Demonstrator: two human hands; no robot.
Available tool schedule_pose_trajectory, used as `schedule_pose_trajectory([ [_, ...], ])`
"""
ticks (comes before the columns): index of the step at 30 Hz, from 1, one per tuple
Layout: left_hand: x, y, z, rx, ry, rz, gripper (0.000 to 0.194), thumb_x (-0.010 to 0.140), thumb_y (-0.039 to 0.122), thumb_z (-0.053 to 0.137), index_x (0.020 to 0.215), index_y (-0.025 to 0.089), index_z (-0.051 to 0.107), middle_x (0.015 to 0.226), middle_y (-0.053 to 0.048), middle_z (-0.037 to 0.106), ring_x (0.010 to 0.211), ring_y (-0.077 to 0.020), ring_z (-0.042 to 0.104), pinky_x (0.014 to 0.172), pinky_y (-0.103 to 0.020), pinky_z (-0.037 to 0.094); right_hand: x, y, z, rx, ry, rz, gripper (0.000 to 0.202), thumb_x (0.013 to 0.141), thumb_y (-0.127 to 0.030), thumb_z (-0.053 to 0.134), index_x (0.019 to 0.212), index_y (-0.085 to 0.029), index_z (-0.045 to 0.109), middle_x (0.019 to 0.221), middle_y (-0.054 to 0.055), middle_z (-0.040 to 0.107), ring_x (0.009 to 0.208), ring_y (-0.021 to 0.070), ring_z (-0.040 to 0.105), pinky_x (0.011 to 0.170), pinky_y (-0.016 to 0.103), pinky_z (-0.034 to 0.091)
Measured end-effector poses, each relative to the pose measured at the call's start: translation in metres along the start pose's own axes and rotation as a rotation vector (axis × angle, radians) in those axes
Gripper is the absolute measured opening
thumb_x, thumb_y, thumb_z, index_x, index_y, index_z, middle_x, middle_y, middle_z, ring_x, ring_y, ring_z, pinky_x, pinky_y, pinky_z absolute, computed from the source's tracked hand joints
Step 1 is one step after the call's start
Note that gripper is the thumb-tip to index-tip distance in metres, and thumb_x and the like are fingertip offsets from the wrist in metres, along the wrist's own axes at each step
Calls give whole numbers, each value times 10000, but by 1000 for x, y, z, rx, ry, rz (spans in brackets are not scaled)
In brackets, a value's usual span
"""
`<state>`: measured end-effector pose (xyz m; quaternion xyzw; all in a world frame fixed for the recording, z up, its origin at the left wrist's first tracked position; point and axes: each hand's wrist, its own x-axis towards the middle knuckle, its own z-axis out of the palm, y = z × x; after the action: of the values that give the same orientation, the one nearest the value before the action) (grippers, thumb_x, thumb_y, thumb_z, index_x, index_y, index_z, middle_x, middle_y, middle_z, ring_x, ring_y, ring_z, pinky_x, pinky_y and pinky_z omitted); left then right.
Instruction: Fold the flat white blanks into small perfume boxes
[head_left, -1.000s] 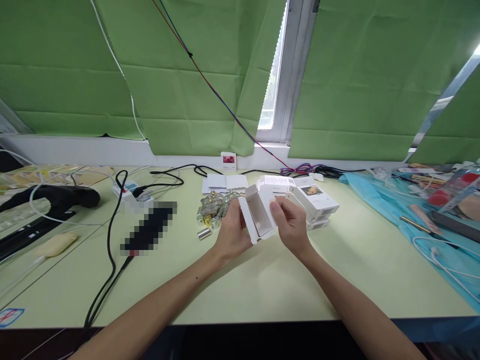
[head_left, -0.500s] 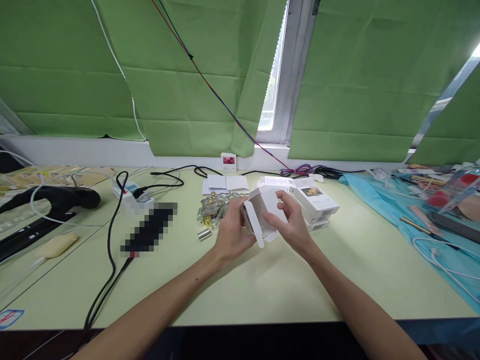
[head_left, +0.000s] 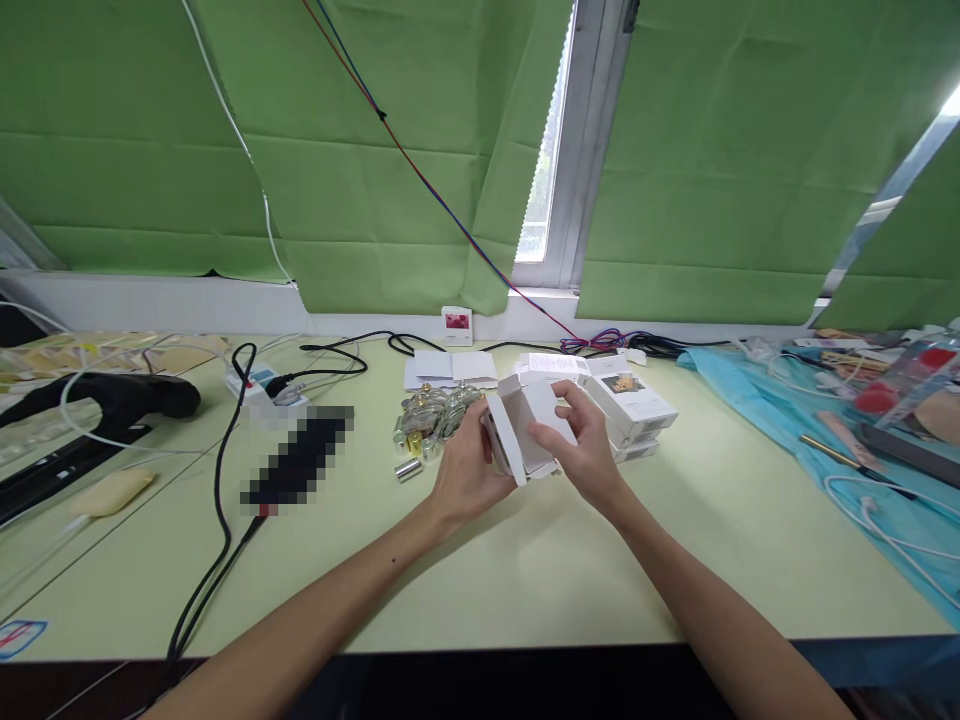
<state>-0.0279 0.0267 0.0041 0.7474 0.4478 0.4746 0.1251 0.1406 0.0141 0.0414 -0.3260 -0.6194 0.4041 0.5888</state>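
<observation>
Clasping the open white carton [head_left: 544,402], your left hand [head_left: 469,465] wraps its left side | your right hand [head_left: 589,445] has thumb on a panel, fingers half-curled, can't tell if gripping! | silver cylinder [head_left: 409,469] left of your left fingers | stacked boxes [head_left: 634,405] beyond your right fingers

I can't read a word here! Print on these stacked white boxes [head_left: 637,412] is too small

The box [head_left: 541,404] is white; the table [head_left: 480,585] pale yellow-green; the pile [head_left: 424,410] seemingly silver and gold.
</observation>
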Motion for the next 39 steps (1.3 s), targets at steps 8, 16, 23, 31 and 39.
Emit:
schedule_pose_trajectory([
  [8, 1, 8, 1, -216, -88, -156, 760, 633, 427, 891, 1251, 251, 484, 933, -14, 716, 721, -206, 686, 558, -305, 503, 5, 6, 1, 110, 91, 29, 285, 838, -461, 704, 952, -236, 571, 681, -58, 539, 517, 110, 520, 406, 231, 444],
  [16, 4, 2, 1, -382, -57, -357, 618, 682, 518, 849, 1119, 218, 532, 1000, -57, 682, 669, -175, 675, 520, -281, 509, 8, 12, 1, 40, 93, -157, 379, 849, -453, 712, 1134, -245, 573, 971, 23, 626, 772, 149, 620, 752, 343, 563],
  [23, 2, 5, 1, -337, -90, -275, 619, 684, 385, 839, 1195, 246, 518, 885, 5, 642, 602, -130, 576, 486, -244, 424, 4, 15, 1, -172, -47, -103, 803, 776, -399, 805, 1463, -324, 397, 1478, 114, 505, 1319, 263, 532, 1060, 453, 488],
  [31, -1, 9, 2, -384, -242, -165, 594, 685, 285, 816, 1200, 245, 522, 770, 21, 606, 566, -126, 515, 481, -254, 367, 1, 6, -1, -169, -180, -131, 938, 773, -487, 794, 1544, -336, 280, 1563, 94, 435, 1455, 304, 415, 1188, 508, 364],
  [39, -2, 13, 1, -491, -301, -98, 510, 687, 295, 827, 1117, 203, 569, 923, -38, 676, 813, -213, 670, 638, -299, 528, 2, -4, -2, -51, -274, -47, 873, 710, -446, 835, 1415, -316, 336, 1433, 87, 520, 1225, 264, 559, 1009, 405, 497],
])
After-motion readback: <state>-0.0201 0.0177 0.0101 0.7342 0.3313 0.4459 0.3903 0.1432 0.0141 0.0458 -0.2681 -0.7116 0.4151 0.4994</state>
